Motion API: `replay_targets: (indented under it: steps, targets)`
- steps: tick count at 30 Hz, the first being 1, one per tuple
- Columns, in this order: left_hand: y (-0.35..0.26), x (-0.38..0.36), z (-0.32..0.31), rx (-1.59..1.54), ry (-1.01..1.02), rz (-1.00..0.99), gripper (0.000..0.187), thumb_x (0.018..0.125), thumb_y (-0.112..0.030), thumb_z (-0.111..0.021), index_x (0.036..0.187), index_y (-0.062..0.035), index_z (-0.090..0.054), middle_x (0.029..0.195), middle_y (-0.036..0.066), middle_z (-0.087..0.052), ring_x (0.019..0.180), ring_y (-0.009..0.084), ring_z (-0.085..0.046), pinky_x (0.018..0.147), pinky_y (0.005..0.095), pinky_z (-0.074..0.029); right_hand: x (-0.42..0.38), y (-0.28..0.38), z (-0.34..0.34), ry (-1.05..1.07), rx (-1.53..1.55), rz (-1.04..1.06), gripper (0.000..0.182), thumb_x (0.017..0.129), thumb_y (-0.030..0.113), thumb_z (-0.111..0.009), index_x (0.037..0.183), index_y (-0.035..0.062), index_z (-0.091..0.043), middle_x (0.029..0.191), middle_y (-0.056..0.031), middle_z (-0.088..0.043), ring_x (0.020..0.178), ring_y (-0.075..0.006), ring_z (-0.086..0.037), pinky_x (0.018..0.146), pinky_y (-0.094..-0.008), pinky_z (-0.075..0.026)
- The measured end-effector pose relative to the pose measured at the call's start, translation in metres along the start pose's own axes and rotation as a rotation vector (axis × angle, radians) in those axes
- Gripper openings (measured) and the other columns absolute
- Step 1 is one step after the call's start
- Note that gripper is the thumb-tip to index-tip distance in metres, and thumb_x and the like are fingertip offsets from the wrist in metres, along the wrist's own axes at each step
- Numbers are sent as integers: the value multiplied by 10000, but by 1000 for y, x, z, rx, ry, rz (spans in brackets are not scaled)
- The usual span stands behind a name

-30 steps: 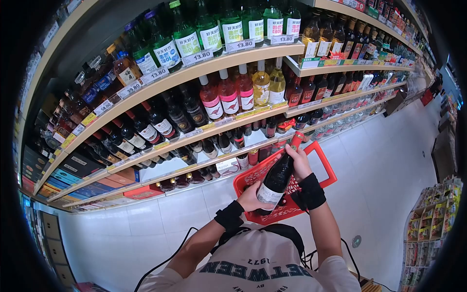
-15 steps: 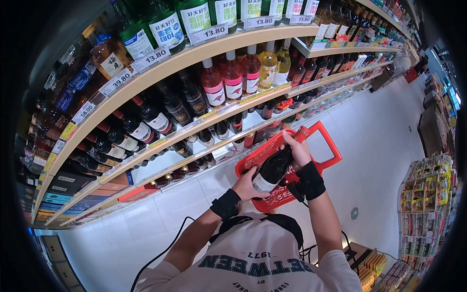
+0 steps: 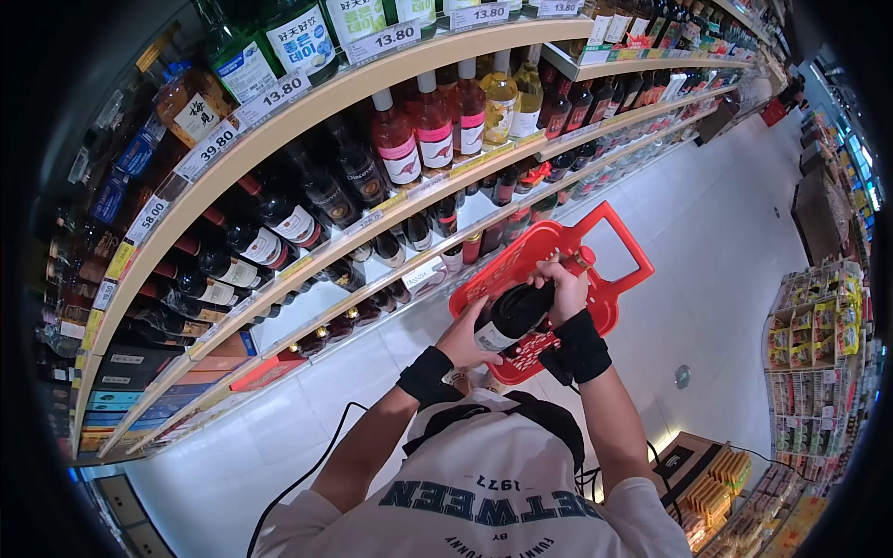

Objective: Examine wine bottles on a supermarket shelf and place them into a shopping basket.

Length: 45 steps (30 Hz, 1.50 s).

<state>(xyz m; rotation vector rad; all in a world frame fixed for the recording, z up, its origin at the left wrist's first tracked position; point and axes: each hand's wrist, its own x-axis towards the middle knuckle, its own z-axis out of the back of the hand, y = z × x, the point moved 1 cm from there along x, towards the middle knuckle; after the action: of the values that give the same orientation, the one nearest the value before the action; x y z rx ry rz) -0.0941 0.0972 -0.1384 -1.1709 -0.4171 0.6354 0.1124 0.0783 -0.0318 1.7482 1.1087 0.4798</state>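
Observation:
A dark wine bottle [image 3: 517, 313] with a pale label and a red neck lies tilted between my two hands, its neck pointing up and to the right. My left hand [image 3: 465, 337] is wrapped round the lower body, beside the label. Near the neck, my right hand [image 3: 564, 292] is closed round the bottle's shoulder. Below the bottle is a red plastic shopping basket [image 3: 609, 312] with pierced walls, its handle [image 3: 642, 251] sticking out to the right. Bottle and hands hide much of the basket's inside. Black bands circle both my wrists.
Curved store shelves [image 3: 419, 200] with rows of bottles and price tags run along the left and ahead. A snack rack [image 3: 814, 344] stands at the right, and packaged goods [image 3: 716, 493] sit low at the lower right. A black cable [image 3: 307, 474] hangs by my left arm.
The bottle has turned slightly in my hands, and my right hand's fingers have shifted round its shoulder. The shelves sit a little lower and further left in view at the near side.

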Motion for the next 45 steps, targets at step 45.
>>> replay_targets:
  steps: [45]
  targets:
    - [217, -99, -60, 4, 216, 481, 904, 497, -200, -914, 1272, 25, -505, 1243, 203, -552, 1145, 371, -579, 989, 394, -467, -51, -289, 104, -341, 237, -367, 176, 792, -28, -625, 677, 31, -507, 569, -85, -555, 551, -207, -598, 597, -320, -499]
